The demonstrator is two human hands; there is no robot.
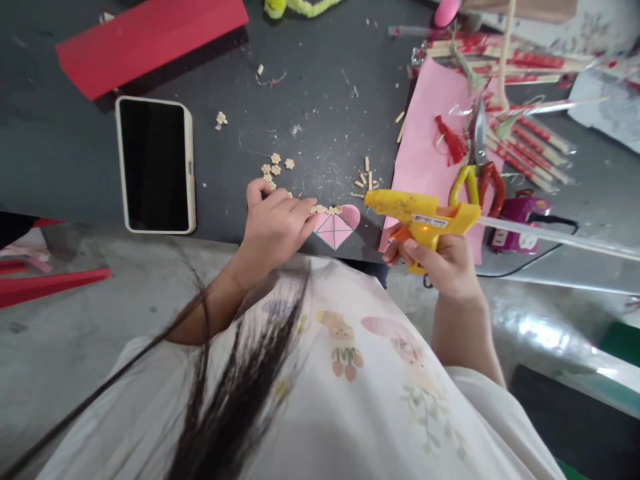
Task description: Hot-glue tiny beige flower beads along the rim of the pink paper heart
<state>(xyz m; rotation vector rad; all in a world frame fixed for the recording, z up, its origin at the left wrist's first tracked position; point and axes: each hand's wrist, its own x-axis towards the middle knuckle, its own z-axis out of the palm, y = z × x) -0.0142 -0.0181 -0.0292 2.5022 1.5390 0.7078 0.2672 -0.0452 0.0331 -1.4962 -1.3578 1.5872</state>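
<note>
My right hand (443, 257) grips a yellow glue gun (425, 215) by its handle, nozzle pointing left toward a small pink paper heart (336, 227) at the front edge of the dark table. A clear glue stick (550, 237) sticks out of the gun's back to the right. My left hand (275, 223) rests on the table just left of the heart, fingers curled, with fingertips pressing small beige flower pieces (320, 209) along the heart's upper edge. More beige flower pieces (275, 163) lie loose behind the hand.
A phone (155, 163) lies face up at the left, a red paper sheet (150, 37) behind it. A pink paper sheet (425, 153), scissors (477, 173) with yellow and red handles, and several wrapped sticks (530, 147) clutter the right. Short stick bits (367, 177) lie mid-table.
</note>
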